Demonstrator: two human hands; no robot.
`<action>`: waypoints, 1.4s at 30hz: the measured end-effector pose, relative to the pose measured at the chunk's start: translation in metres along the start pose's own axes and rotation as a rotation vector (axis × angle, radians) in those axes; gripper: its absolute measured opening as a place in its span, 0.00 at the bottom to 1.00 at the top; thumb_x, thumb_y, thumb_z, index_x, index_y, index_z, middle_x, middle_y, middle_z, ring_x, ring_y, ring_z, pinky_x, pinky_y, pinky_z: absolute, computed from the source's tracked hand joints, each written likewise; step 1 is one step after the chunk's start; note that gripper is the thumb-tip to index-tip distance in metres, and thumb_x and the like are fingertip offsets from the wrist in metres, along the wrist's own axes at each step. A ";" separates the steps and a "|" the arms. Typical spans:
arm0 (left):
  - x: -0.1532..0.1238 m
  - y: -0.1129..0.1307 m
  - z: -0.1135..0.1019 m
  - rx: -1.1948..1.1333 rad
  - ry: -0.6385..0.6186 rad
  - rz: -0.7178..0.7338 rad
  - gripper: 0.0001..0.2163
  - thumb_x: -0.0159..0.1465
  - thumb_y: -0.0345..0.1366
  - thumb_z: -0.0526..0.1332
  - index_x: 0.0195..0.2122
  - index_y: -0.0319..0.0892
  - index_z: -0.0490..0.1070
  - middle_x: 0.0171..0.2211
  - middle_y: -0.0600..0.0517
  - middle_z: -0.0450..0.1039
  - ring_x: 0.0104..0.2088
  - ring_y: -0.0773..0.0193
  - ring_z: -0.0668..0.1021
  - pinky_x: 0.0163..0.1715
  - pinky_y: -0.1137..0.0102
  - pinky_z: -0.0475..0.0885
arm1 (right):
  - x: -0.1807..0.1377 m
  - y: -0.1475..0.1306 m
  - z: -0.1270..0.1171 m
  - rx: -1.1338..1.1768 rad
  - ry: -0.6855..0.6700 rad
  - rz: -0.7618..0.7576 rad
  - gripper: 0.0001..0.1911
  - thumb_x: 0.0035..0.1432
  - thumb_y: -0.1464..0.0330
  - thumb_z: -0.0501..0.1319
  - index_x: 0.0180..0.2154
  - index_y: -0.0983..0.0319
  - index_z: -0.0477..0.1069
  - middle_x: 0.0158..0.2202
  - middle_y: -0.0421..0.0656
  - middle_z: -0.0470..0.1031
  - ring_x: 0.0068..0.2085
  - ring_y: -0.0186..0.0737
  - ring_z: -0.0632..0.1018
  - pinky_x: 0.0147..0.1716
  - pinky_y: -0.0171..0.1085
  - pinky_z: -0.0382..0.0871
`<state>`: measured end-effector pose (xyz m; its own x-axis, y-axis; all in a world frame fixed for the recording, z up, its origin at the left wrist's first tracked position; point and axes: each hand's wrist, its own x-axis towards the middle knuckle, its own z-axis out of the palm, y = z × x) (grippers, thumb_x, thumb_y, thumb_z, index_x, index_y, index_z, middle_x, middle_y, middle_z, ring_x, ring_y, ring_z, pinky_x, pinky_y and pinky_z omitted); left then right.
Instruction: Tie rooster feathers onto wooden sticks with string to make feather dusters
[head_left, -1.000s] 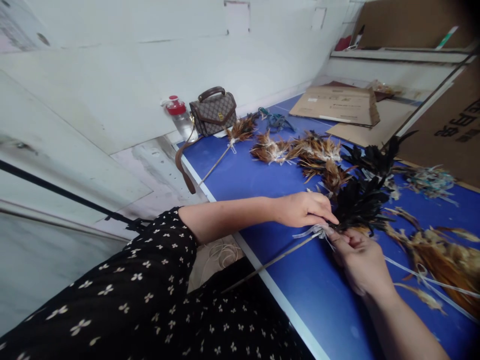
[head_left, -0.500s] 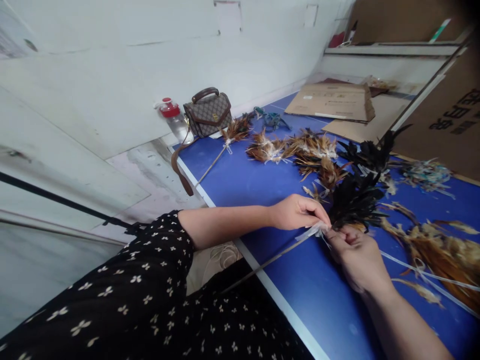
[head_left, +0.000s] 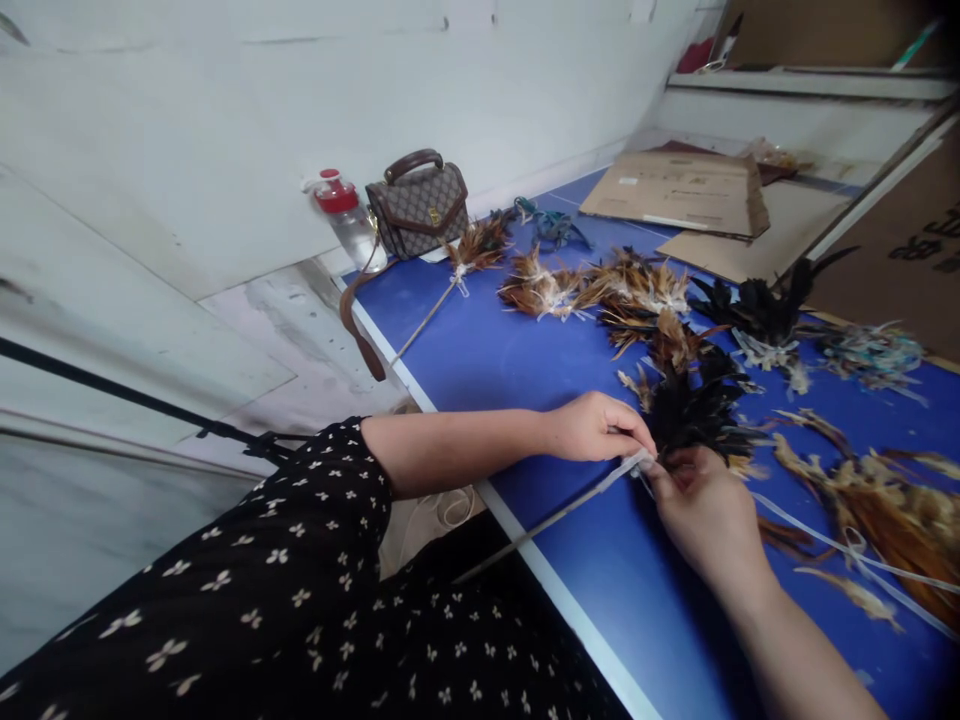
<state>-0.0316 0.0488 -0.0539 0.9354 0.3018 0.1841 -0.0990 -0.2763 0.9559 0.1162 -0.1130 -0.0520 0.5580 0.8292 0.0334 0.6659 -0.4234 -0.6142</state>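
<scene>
A thin wooden stick [head_left: 555,515] lies slanted across the near edge of the blue table [head_left: 510,360], with a tuft of black feathers [head_left: 697,410] bound at its far end. My left hand [head_left: 596,428] pinches the stick just below the feathers, fingers closed on the white string binding [head_left: 636,464]. My right hand [head_left: 705,510] grips the same spot from the near side, fingers curled around the base of the feather tuft. A white string [head_left: 855,550] trails off to the right from there.
Bunches of brown feathers [head_left: 600,295] and black feathers [head_left: 765,310] lie across the table. Another feathered stick [head_left: 450,290], a patterned handbag [head_left: 418,208] and a red-capped bottle [head_left: 341,215] are at the far left. Flat cardboard [head_left: 682,190] lies at the back. Orange-brown feathers [head_left: 892,515] lie at right.
Both hands stay pinched at the binding of the black feather tuft; the tuft has turned a little and dropped lower. The camera has tilted slightly.
</scene>
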 end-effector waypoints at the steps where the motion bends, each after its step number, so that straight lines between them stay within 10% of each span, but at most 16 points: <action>1: 0.000 -0.002 0.000 -0.023 -0.020 -0.002 0.03 0.67 0.30 0.71 0.38 0.37 0.86 0.41 0.45 0.85 0.42 0.67 0.84 0.49 0.74 0.76 | -0.002 -0.001 0.000 0.001 0.019 0.000 0.19 0.54 0.48 0.63 0.37 0.55 0.68 0.24 0.45 0.77 0.26 0.50 0.78 0.29 0.43 0.67; 23: 0.007 0.001 0.013 -0.054 -0.047 -0.048 0.09 0.65 0.32 0.73 0.36 0.39 0.72 0.30 0.54 0.79 0.30 0.72 0.77 0.35 0.73 0.70 | -0.016 0.008 -0.039 0.200 -0.121 -0.134 0.27 0.60 0.43 0.70 0.47 0.57 0.72 0.31 0.42 0.80 0.30 0.42 0.81 0.26 0.36 0.72; 42: 0.008 0.003 0.008 0.099 -0.153 -0.047 0.05 0.67 0.36 0.72 0.39 0.39 0.85 0.37 0.50 0.85 0.40 0.65 0.84 0.43 0.74 0.74 | 0.020 -0.036 -0.067 0.117 -0.212 -0.453 0.12 0.69 0.55 0.65 0.44 0.56 0.78 0.35 0.42 0.83 0.31 0.39 0.81 0.32 0.36 0.74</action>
<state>-0.0213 0.0428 -0.0513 0.9798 0.1759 0.0953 -0.0270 -0.3556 0.9342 0.1361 -0.1052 0.0235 0.1057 0.9809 0.1630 0.7510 0.0287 -0.6597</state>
